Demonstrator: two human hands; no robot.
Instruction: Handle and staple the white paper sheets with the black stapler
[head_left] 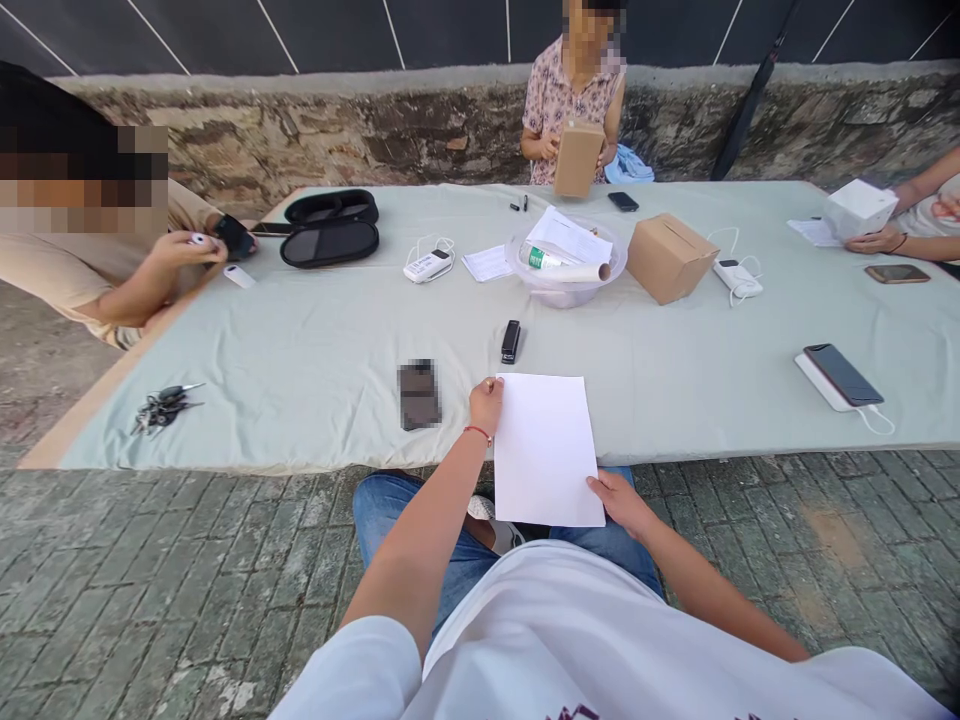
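Observation:
A blank white sheet of paper (546,450) is held between my two hands, partly over the table edge and partly above my lap. My left hand (487,404) pinches its upper left corner. Lower down, on the right edge, my right hand (621,502) grips it with the thumb on top; the other fingers are partly hidden. Just beyond the paper lies a black stapler (511,342). A dark, blurred-out flat object (420,394) rests to the left of my left hand.
The cloth-covered table (300,370) carries keys (166,408), a black case (330,240), a plastic basin (559,292) with papers and a bottle, a cardboard box (670,258), and a phone on a power bank (844,377). People sit left, opposite holding a box (579,158), and right.

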